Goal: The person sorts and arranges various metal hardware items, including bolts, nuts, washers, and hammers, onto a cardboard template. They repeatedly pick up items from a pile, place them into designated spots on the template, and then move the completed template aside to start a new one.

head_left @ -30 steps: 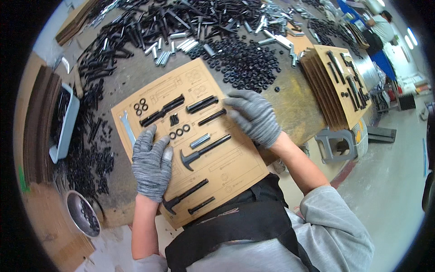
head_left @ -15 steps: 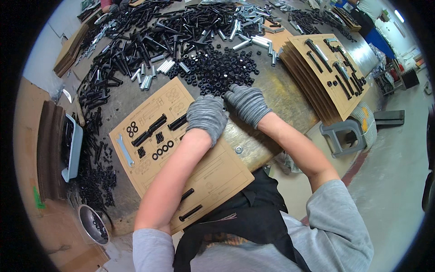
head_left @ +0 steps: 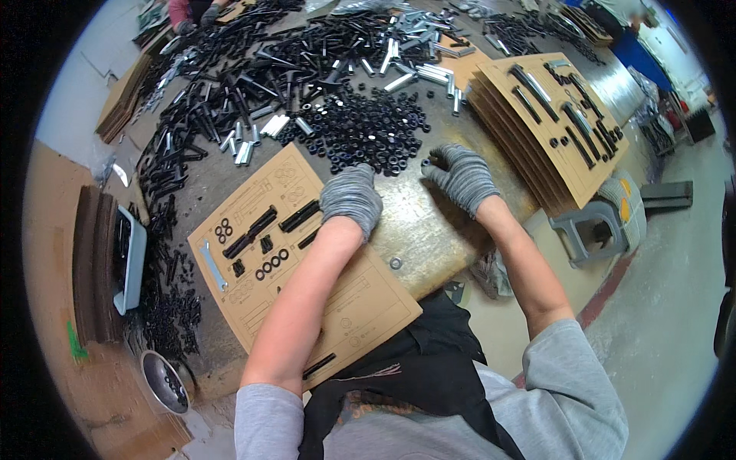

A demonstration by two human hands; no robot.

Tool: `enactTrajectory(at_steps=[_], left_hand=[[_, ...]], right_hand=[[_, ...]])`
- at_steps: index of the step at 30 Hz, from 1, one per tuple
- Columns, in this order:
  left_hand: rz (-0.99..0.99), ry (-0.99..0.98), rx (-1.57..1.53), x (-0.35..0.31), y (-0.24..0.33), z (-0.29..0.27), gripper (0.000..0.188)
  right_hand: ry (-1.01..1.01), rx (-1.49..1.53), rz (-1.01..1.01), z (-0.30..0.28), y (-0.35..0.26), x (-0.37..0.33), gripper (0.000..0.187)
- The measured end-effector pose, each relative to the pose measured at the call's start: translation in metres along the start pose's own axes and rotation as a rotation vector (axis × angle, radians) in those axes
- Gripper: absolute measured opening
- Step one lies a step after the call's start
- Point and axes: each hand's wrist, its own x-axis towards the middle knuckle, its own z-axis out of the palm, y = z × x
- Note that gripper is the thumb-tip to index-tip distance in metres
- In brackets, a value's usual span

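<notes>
My left hand (head_left: 351,201), in a grey knit glove, is closed at the near edge of a pile of black nuts (head_left: 368,126), over the right edge of a printed cardboard sheet (head_left: 368,287). Its fingertips are hidden. My right hand (head_left: 464,180), gloved alike, hovers right of the pile with fingers curled; a small dark piece shows at their tips, too small to name surely. On the sheet lie black bolts (head_left: 251,231), black rings (head_left: 272,264), small black screws (head_left: 267,244) and a flat wrench (head_left: 213,266). A silver washer (head_left: 395,263) rests on the metal table (head_left: 437,253).
Heaps of black bolts (head_left: 253,84) and silver tubes (head_left: 399,81) spread behind the nuts. At right stands a stack of cardboard sheets (head_left: 498,130) with hardware on top. A metal bowl (head_left: 165,382) and blue bin (head_left: 132,261) are at left. Another person's hand (head_left: 208,17) shows far left.
My right hand has moved right, away from the nut pile and my left hand. My left hand stays near the pile's edge, with only a slight shift.
</notes>
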Motion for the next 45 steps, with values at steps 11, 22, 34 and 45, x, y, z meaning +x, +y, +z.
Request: enactTrajectory(at_steps=[11,22,34,45], left_hand=[[-0.020,0.280,-0.105,-0.001,-0.115,-0.061,0.026],[-0.164,0.079,-0.111,0.025,-0.151,-0.042,0.035],[-0.005,0.037,-0.299,0.014,-0.175,-0.048,0.045],[-0.036,0.042,-0.350,0.020,-0.175,-0.042,0.044]], right_hand=[[-0.264,0.604,0.261,-0.003,-0.023,0.019,0.024],[-0.163,0.082,-0.267,0.098,-0.171,0.102,0.024],[-0.333,0.012,-0.412,0.099,-0.170,0.104,0.028],[-0.285,0.070,-0.521,0.109,-0.158,0.111,0.027]])
